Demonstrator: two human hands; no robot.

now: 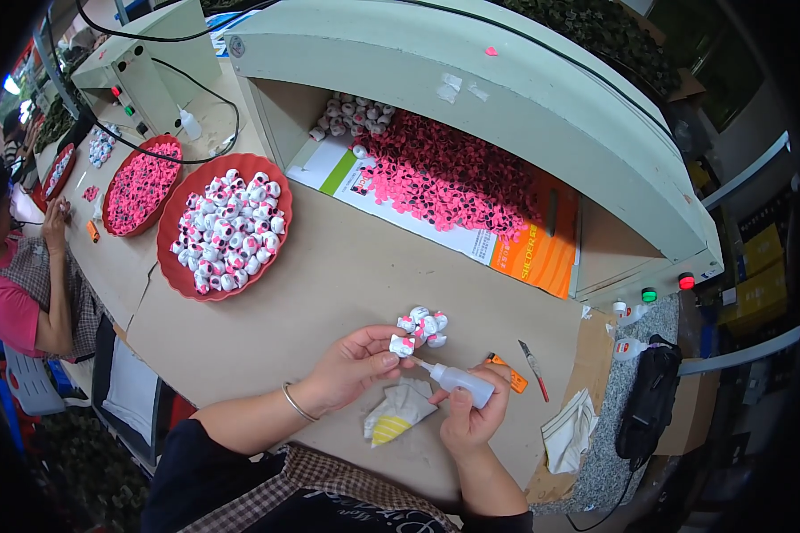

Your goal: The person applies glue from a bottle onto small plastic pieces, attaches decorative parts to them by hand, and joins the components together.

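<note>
Between the thumb and fingers of my left hand is a small white figurine head with pink parts. My right hand is closed round a translucent white squeeze bottle, its thin nozzle pointing left at the held piece. Whether the tip touches it I cannot tell. Just beyond my left fingers lies a small cluster of similar white-and-pink heads. A folded white and yellow cloth rests on the table below the bottle. Beside my right hand lies an orange lighter, partly hidden by the fingers.
A red basket of white-and-pink heads stands left; another holds pink pieces. Under the pale green hood lie heaped pink pieces and plain white ones. A craft knife and a cloth lie right. A co-worker sits left.
</note>
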